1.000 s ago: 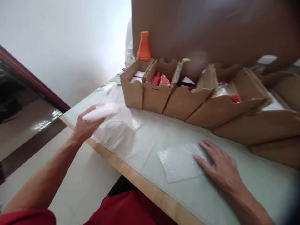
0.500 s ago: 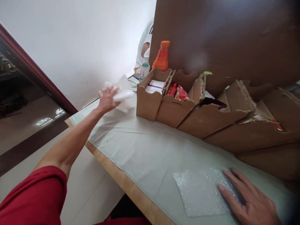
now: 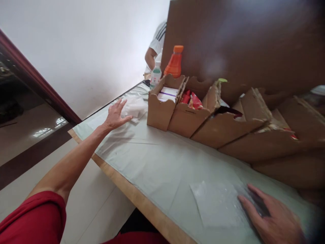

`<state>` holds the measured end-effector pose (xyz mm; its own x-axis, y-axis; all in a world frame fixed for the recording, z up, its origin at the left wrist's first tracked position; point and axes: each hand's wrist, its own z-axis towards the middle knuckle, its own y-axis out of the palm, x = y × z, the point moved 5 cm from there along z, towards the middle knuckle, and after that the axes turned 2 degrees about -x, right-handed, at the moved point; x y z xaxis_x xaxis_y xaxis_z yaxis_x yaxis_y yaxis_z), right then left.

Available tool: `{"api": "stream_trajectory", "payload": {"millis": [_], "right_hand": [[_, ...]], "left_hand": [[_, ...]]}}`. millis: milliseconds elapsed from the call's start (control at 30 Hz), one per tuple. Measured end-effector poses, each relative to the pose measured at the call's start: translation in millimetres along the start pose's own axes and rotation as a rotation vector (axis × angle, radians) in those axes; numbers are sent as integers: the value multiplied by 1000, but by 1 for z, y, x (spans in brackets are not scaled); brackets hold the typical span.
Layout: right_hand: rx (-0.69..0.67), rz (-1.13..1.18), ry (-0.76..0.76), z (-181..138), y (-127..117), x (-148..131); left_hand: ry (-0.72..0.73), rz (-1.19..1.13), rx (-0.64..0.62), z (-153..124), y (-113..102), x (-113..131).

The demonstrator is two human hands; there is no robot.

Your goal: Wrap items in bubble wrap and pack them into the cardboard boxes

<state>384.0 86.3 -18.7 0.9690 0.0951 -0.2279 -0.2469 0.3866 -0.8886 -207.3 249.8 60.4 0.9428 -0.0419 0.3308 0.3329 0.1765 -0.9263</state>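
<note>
My left hand [image 3: 115, 114] is stretched toward the far left of the cloth-covered table, its fingers spread and nothing held. Just right of its fingertips lies a small pile of clear and whitish plastic bags [image 3: 135, 106]. At the near right, my right hand [image 3: 275, 217] has its thumb and index finger on the right end of a clear bubble wrap bag [image 3: 215, 205]. A dark patch shows between thumb and finger; whether it is an object or shadow I cannot make out. The bag lies mostly flat, slightly blurred at the gripped end.
A row of cardboard bins [image 3: 190, 118] holds boxes and red packets. Behind it stand an orange bottle [image 3: 174, 62] and a clear bottle with a green label [image 3: 155, 75]. A brown panel [image 3: 241, 44] rises behind. Another person's arm [image 3: 150, 57] shows beyond its edge.
My left hand has let go of the whitish plastic, which now lies on the table. My right hand has shifted slightly on the bubble wrap bag.
</note>
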Motion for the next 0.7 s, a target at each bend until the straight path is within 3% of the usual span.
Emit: {"api": "stream_trajectory", "payload": {"millis": [133, 200, 333, 433, 500, 600, 667, 700], "right_hand": [[16, 137, 51, -8, -28, -24], [44, 268, 72, -11, -48, -40], [104, 391, 13, -10, -83, -78], [86, 461, -115, -6, -104, -111], [71, 489, -203, -3, -116, -128], [53, 539, -271, 2, -123, -137], [81, 629, -247, 6, -119, -127], [100, 677, -209, 7, -114, -118]], "left_hand": [[143, -71, 199, -43, -4, 43], [320, -158, 189, -76, 3, 82], [595, -411, -121, -135, 32, 176], [628, -636, -366, -165, 57, 245], [592, -804, -460, -176, 68, 278], [503, -1029, -577, -180, 70, 294], [413, -1093, -586, -174, 58, 277], [359, -1089, -533, -168, 47, 260]]}}
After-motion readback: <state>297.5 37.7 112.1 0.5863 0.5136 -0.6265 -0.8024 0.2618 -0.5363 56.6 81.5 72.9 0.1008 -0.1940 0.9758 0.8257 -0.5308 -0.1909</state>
